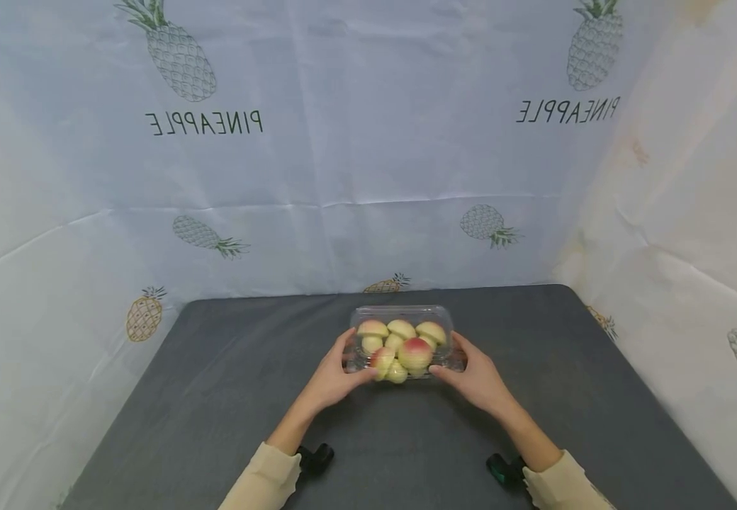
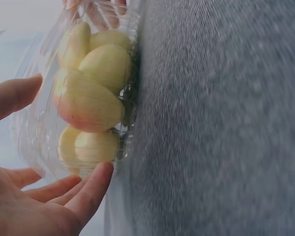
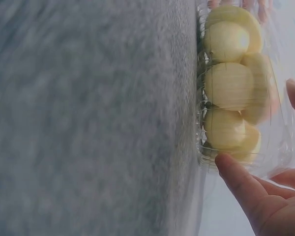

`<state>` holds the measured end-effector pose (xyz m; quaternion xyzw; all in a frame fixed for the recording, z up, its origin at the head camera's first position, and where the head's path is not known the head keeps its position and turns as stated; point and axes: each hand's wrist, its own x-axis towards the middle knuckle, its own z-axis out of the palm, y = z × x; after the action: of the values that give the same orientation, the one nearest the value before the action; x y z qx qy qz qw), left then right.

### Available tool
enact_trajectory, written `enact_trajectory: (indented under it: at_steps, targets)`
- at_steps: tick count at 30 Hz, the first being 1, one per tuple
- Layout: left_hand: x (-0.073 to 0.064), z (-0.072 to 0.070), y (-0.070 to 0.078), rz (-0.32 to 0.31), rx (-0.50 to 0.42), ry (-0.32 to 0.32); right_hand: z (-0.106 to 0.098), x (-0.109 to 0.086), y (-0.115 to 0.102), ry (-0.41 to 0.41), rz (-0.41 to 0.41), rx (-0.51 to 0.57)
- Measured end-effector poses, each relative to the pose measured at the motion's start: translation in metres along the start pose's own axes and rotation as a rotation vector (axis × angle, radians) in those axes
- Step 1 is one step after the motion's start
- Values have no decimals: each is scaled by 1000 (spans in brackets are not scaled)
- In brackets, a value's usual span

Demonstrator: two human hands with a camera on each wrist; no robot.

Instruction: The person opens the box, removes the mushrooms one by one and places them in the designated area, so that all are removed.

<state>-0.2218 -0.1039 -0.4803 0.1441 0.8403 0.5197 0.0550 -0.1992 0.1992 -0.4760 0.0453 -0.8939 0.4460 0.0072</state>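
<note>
A clear plastic clamshell box (image 1: 400,312) is near the back middle of the table. Inside it are several mushroom-shaped pieces (image 1: 416,353), pale yellow with red-tinged caps. My left hand (image 1: 333,375) grips the box's left end, thumb toward the front and fingers round the side. At the opposite end, my right hand (image 1: 477,375) holds it the same way. Both wrist views show the pieces through the ribbed plastic, close to the grey tabletop. Whether the box touches the table or hangs just above it, I cannot tell.
A dark grey cloth covers the table (image 1: 228,411). White sheets printed with pineapples (image 1: 182,62) hang behind it and along both sides. A black wrist device (image 1: 317,459) is strapped below each hand, near the beige sleeves (image 1: 263,478).
</note>
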Motion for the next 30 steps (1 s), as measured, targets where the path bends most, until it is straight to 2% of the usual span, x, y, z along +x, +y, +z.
enact_trajectory:
  at_steps: [10, 16, 25, 30]
  targets:
    - [-2, -11, -6, -22, -13, 24, 11, 3, -6, 12, -23, 26]
    - [-2, -14, -10, -35, 13, 35, 15, 4, -8, 8, -26, 32]
    - [5, -21, -7, -79, 36, -24, 12, 7, -6, -11, -25, 59]
    - [3, -19, -9, -88, 39, -45, 9, 5, -4, -39, -38, 49]
